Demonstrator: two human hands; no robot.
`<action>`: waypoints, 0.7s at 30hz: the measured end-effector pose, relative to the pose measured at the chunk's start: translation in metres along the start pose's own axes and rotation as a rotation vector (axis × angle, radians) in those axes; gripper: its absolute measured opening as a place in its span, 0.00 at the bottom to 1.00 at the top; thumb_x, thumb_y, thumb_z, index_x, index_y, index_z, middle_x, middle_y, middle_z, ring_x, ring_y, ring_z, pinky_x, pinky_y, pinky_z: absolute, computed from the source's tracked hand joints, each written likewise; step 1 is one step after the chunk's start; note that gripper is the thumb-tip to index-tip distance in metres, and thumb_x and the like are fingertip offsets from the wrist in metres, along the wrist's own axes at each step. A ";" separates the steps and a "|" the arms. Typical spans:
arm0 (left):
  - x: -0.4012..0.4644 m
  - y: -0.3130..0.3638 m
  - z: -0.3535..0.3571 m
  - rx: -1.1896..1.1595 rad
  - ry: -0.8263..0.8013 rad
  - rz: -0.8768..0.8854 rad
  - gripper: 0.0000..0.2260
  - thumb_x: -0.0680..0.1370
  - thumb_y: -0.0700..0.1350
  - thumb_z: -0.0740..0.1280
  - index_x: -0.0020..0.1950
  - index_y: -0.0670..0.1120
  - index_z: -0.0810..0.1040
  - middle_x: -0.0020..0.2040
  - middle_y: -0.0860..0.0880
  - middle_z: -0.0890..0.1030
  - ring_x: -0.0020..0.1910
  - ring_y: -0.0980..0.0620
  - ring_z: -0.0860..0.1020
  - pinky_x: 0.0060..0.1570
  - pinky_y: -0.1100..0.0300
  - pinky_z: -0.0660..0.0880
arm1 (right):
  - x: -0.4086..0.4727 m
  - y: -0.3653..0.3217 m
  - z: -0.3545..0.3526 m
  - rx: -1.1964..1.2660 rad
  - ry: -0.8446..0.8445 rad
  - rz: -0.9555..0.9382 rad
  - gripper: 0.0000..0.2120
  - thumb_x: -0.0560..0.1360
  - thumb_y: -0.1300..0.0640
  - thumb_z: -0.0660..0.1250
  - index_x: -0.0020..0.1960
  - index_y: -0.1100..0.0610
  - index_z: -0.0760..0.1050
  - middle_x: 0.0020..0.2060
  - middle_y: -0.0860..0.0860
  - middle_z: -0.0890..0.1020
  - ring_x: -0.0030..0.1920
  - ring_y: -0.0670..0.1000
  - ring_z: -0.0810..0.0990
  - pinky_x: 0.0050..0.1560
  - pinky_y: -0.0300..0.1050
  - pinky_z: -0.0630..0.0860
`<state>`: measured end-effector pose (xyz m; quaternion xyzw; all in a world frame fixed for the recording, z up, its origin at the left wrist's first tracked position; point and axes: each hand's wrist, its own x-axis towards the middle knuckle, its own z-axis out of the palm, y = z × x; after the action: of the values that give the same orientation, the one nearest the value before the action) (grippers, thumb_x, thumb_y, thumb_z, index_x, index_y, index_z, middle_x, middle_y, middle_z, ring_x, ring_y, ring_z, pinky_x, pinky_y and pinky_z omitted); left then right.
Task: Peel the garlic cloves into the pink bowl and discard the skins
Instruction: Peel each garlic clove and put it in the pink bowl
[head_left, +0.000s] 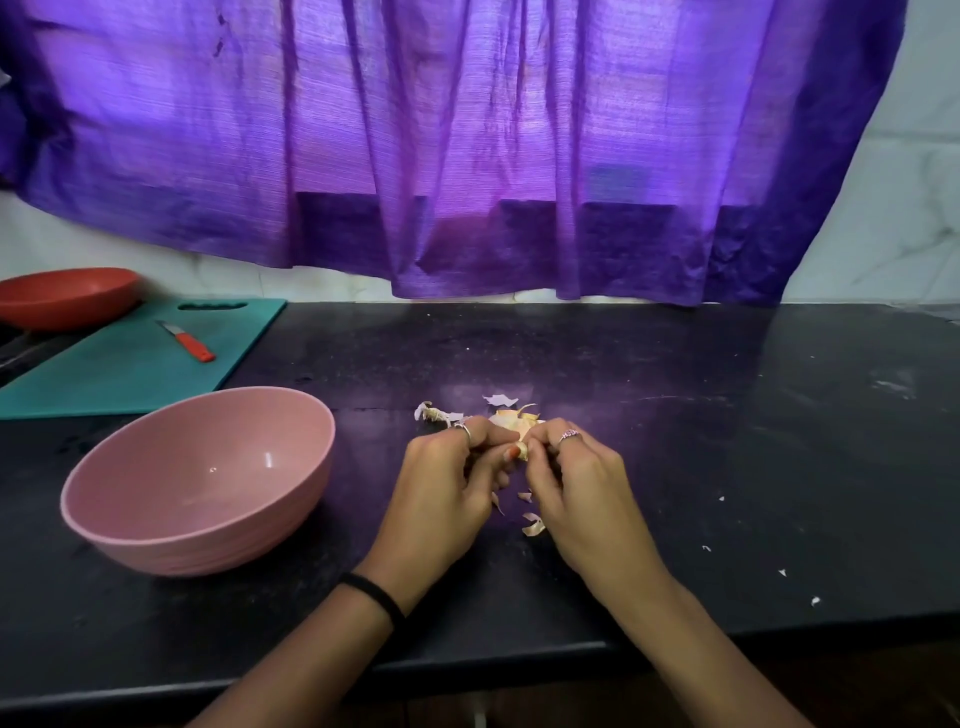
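A small garlic clove (523, 450) is pinched between the fingertips of my left hand (447, 493) and my right hand (571, 483), just above the black counter. Both hands have curled fingers around it. Just behind the hands lies a heap of garlic and papery skins (511, 417). More skin scraps (532, 526) lie on the counter beneath and between my hands. The pink bowl (130, 519) stands to the left of my left hand, tilted toward me, with nothing visible inside.
A teal cutting board (104, 374) with a small orange-handled knife (189, 343) lies at the back left. A red bowl (62, 296) sits behind it. A purple curtain (467, 156) hangs over the wall. The counter's front edge (467, 660) runs under my forearms.
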<state>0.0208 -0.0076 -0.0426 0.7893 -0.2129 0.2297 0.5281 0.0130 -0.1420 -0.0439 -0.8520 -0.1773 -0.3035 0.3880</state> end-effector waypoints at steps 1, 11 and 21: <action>0.000 0.000 0.000 -0.054 0.001 -0.019 0.08 0.77 0.34 0.67 0.47 0.45 0.82 0.33 0.55 0.80 0.32 0.59 0.78 0.37 0.59 0.80 | 0.000 0.001 -0.001 0.025 0.009 0.014 0.06 0.78 0.65 0.62 0.44 0.59 0.75 0.36 0.42 0.74 0.38 0.38 0.75 0.38 0.23 0.65; 0.007 -0.002 0.000 -0.307 0.008 -0.168 0.10 0.77 0.34 0.65 0.49 0.47 0.81 0.40 0.53 0.85 0.40 0.59 0.81 0.44 0.67 0.76 | 0.003 0.002 -0.006 0.444 -0.039 0.293 0.11 0.80 0.65 0.61 0.52 0.56 0.80 0.38 0.53 0.83 0.37 0.44 0.80 0.39 0.32 0.76; 0.006 -0.001 -0.001 -0.331 -0.010 -0.183 0.10 0.76 0.34 0.68 0.50 0.48 0.80 0.37 0.51 0.84 0.36 0.57 0.82 0.41 0.67 0.76 | 0.006 0.005 -0.007 0.522 -0.041 0.336 0.06 0.75 0.66 0.68 0.44 0.56 0.78 0.36 0.50 0.84 0.36 0.47 0.82 0.42 0.41 0.79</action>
<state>0.0266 -0.0072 -0.0397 0.7091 -0.1777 0.1384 0.6682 0.0171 -0.1501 -0.0388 -0.7468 -0.1137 -0.1618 0.6349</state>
